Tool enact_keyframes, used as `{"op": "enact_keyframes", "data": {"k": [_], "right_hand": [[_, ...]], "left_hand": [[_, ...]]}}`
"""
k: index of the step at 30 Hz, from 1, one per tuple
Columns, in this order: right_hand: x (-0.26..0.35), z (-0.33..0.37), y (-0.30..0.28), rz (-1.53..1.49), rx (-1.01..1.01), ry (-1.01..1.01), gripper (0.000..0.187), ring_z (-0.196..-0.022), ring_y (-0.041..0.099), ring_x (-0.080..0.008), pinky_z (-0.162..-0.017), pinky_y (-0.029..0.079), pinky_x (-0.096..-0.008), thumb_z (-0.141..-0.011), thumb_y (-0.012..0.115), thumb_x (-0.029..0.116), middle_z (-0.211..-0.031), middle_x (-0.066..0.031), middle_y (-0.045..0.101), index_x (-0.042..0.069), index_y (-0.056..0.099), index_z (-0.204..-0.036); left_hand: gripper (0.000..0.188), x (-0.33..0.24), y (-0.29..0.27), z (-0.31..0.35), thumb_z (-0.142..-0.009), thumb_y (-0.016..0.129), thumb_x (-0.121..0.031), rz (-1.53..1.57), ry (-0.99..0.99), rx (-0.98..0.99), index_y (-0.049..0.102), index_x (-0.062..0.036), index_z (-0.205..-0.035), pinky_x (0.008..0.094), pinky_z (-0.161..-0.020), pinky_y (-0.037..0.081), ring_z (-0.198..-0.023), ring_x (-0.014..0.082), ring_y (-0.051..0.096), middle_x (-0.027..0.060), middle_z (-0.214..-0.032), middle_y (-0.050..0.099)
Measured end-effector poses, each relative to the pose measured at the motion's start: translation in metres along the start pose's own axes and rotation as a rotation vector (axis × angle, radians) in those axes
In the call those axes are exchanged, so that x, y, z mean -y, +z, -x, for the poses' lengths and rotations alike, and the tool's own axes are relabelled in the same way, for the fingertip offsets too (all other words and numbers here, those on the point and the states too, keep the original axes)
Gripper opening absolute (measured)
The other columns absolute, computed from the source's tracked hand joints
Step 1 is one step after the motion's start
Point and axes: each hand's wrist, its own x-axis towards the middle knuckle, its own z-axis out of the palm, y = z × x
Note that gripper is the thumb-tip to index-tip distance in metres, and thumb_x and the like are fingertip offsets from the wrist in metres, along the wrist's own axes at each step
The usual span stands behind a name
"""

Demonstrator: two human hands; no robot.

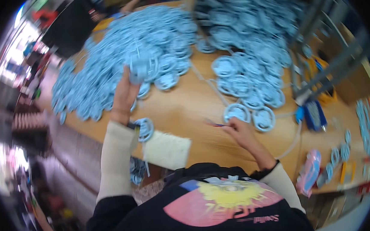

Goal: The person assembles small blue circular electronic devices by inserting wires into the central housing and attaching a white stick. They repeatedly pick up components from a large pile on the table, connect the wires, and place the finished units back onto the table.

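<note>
My left hand (124, 93) is raised in front of a big heap, its fingers closed on a light blue round piece (143, 69) that is smeared by motion. Low over the table, my right hand (243, 133) grips a thin, dark-handled tool (218, 124); its blurred tip points left, and I cannot make out its kind. Just beyond that hand lie two light blue ring-shaped pieces, one of them a ring with bars inside (263, 118). Another ring piece (145, 129) rests beside my left wrist, next to a pale cloth or sheet (168, 150).
Similar blue pieces form a large heap (104, 65) at far left and another (248, 34) at far right. A wooden table (180, 115) carries them. To the right are grey metal bars, a dark blue box (315, 116) and a pink-and-blue packet (310, 172). Someone's hand (131, 5) shows at the far edge.
</note>
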Motion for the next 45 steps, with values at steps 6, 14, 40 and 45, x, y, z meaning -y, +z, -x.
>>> {"op": "enact_keyframes", "data": {"k": [6,14,40,45], "right_hand": [[-0.025,0.001,-0.002,-0.128,0.018,0.137,0.017,-0.057,0.043,-0.0059,-0.052,0.036,-0.0221,-0.08,0.062,0.018,-0.061,0.0016,0.05,0.003,0.054,-0.076],[-0.064,0.016,0.01,-0.207,0.066,0.203,0.012,-0.051,0.039,-0.0015,-0.046,0.03,-0.018,-0.082,0.06,0.014,-0.058,0.006,0.046,0.007,0.052,-0.077],[-0.067,0.026,0.012,0.355,0.172,0.029,0.021,-0.061,0.057,-0.0213,-0.058,0.044,-0.0311,-0.079,0.06,0.02,-0.068,-0.0118,0.06,0.0,0.062,-0.082],[-0.05,0.002,0.027,0.436,0.222,0.066,0.024,-0.066,0.061,-0.023,-0.061,0.047,-0.032,-0.079,0.059,0.023,-0.073,-0.0137,0.063,0.0,0.062,-0.084]], "left_hand": [[0.08,-0.011,-0.053,0.02,-0.074,0.063,-0.046,-1.451,0.09,-0.01,0.03,-0.0002,-0.13,0.04,-0.097,0.032,-0.114,0.0309,0.043,0.0218,-0.125,0.043],[0.084,0.067,-0.082,0.126,-0.058,0.071,-0.046,-1.903,-0.376,0.009,0.038,-0.0099,-0.127,0.0436,-0.09,0.04,-0.115,0.0414,0.039,0.0226,-0.123,0.041],[0.088,0.067,-0.158,0.138,-0.071,0.058,-0.057,-1.763,-0.13,-0.841,0.023,-0.0102,-0.137,0.0472,-0.106,0.006,-0.131,0.0393,0.009,0.0238,-0.139,0.018],[0.078,0.077,-0.154,0.147,-0.073,0.056,-0.052,-1.886,0.03,-0.818,0.034,-0.0053,-0.131,0.0442,-0.106,0.011,-0.129,0.0363,0.017,0.0213,-0.134,0.029]]}}
